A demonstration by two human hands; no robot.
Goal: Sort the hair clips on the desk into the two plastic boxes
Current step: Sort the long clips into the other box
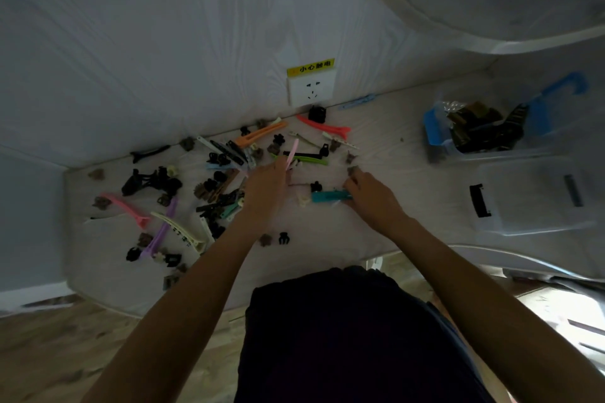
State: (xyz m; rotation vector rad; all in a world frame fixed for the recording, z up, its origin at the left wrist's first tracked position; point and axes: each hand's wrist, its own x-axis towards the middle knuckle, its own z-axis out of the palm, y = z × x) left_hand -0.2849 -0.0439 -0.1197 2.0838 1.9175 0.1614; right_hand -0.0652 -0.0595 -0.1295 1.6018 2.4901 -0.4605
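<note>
- Judging by how many clips point(170, 186) are spread over the surface point(327, 239), I'd say this sort is maybe a third done at best, probably less.
- Far box point(474, 131), the one with blue latches on the right, already holds a dark heap of clips, mostly black and brown as far as I can tell. It's dim over there.
- Near box point(530, 196) sits just in front of it and looks nearly bare. I can make out two dark long pieces at it, but can't tell if they're clips inside or part of the lid.
- Left hand point(265, 193) has its fingers curled round a pink clip point(292, 154) that sticks up out of the grip, lifted off the pile.
- Right hand point(370, 196) is down on the surface with fingertips on the end of a teal clip point(330, 196). Looks like a pinch, though the fingers are partly hidden, so I wouldn't swear to it.
- Still left: long clips in orange, red, green, purple and cream, plus lots of small black and brown claw clips, mostly left of centre and along the wall point(163, 42) under the socket point(311, 91).
- One blue clip point(357, 101) lies by itself at the back edge, easy to miss.
</note>
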